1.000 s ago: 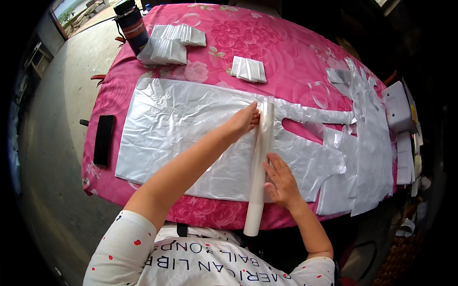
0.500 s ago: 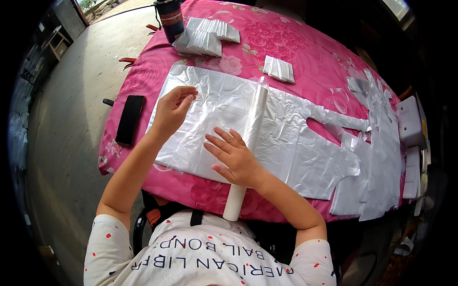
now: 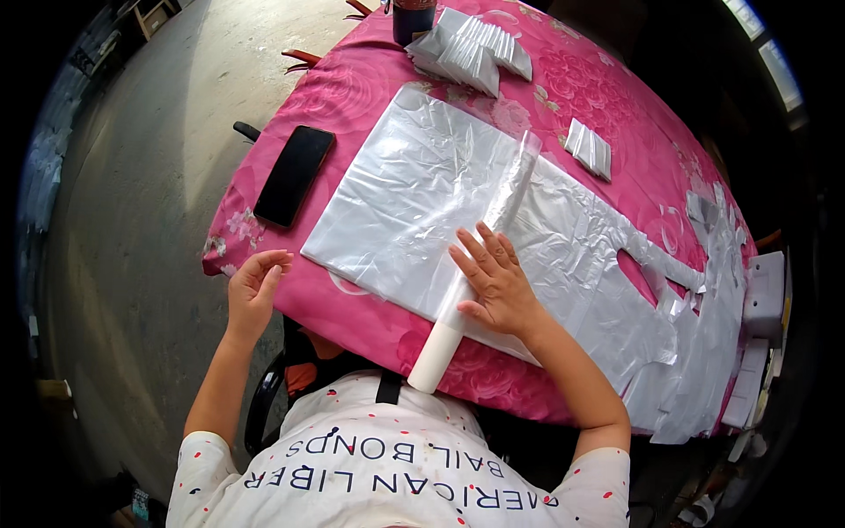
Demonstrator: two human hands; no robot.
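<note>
My right hand lies with spread fingers over clear plastic film, beside a white tube that crosses the sheets at a slant. Film covers the tube's far part; its near end juts past the table edge. Beneath them are flat white plastic bags, with handle cut-outs toward the right. My left hand hovers at the table's near left edge, apart from the bags. Its fingers are curled in close to the thumb, and nothing shows between them.
A black phone lies left of the bags. Folded white packets are piled by a dark bottle at the back, and a smaller stack sits right of them. White boxes stand beyond the pink-covered table's right side.
My left hand has come off the bags, toward me and left, to the table edge. My right hand stays spread near the tube, now farther right in view. The view has shifted.
</note>
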